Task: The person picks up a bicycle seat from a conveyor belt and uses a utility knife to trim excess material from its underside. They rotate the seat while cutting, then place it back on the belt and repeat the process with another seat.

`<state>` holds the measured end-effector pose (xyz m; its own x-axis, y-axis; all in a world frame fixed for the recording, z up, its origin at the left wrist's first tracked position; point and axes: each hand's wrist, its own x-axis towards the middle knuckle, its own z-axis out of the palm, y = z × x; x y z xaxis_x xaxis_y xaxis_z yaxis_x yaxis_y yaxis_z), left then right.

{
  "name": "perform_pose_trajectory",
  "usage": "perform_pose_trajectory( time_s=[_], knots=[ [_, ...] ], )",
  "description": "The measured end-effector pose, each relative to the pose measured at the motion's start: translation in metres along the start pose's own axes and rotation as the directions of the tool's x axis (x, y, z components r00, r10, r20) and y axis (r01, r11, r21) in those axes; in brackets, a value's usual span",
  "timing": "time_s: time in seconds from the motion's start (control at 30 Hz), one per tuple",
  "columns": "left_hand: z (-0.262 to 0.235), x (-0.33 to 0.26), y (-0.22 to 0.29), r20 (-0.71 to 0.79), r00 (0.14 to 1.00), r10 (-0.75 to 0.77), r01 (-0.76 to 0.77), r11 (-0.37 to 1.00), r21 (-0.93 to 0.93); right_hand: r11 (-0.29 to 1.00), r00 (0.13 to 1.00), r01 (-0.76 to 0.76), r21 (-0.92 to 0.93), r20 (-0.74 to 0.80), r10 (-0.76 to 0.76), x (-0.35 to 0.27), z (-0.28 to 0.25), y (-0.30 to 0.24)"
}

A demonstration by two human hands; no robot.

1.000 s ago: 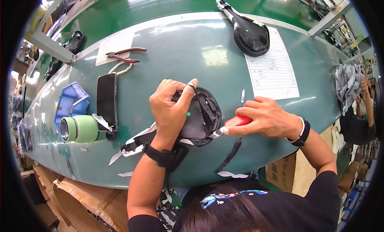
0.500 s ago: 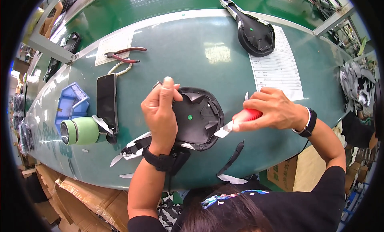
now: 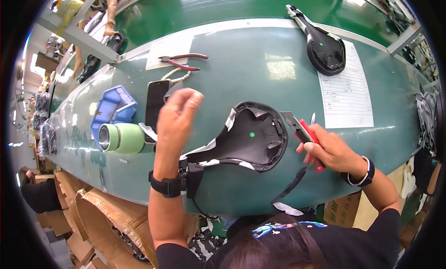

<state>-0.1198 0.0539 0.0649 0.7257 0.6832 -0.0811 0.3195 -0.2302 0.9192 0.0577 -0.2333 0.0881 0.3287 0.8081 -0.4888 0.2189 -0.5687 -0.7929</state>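
A black bicycle saddle lies underside up on the table, its nose toward my left wrist, with white patches along its folded edge. My right hand grips a red-handled utility knife; the blade points up and left, just off the saddle's wide right end. My left hand is raised over the table, left of the saddle, fingers closed. A blurred grey scrap shows at its fingers. Below the knife lies a dark cut strip beside a white scrap.
A second saddle rests on a printed sheet at the far right. Left are red-handled pliers, a phone, a blue tray and a green flask. Cardboard boxes stand below the table's left edge. Another person's hand shows beyond.
The view has shifted, moving the scene right. My left hand has come away from the saddle to the left. The knife has left the saddle's rim and turned its blade upward.
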Motion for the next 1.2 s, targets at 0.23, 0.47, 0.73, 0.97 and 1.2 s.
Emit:
perform_pose_trajectory(
  time_s=[0.23, 0.47, 0.73, 0.97, 1.2],
  knots=[
    [0.016, -0.010, 0.011, 0.509, 0.831, -0.226, 0.046, 0.939, 0.341, 0.953, 0.996, 0.067, 0.297, 0.032, -0.080, 0.008, 0.013, 0.010],
    [0.059, -0.050, 0.011, 0.427, 0.828, -0.364, 0.544, 0.706, -0.454, 0.952, 0.924, 0.220, 0.215, -0.359, -0.132, -0.005, -0.002, 0.007],
    [0.076, -0.111, 0.022, 0.607, 0.728, -0.318, 0.604, 0.716, -0.349, 0.831, 0.820, 0.345, -0.437, -0.290, -0.493, -0.019, 0.005, 0.018],
    [0.054, -0.073, 0.008, 0.041, 0.876, 0.480, -0.443, 0.770, 0.459, 0.636, 0.867, 0.286, -0.717, -0.090, -0.491, -0.017, 0.019, 0.005],
    [0.062, -0.067, -0.016, 0.065, 0.936, 0.346, -0.342, 0.849, 0.403, 0.549, 0.879, 0.375, -0.747, 0.099, -0.467, -0.001, 0.014, -0.003]
  ],
)
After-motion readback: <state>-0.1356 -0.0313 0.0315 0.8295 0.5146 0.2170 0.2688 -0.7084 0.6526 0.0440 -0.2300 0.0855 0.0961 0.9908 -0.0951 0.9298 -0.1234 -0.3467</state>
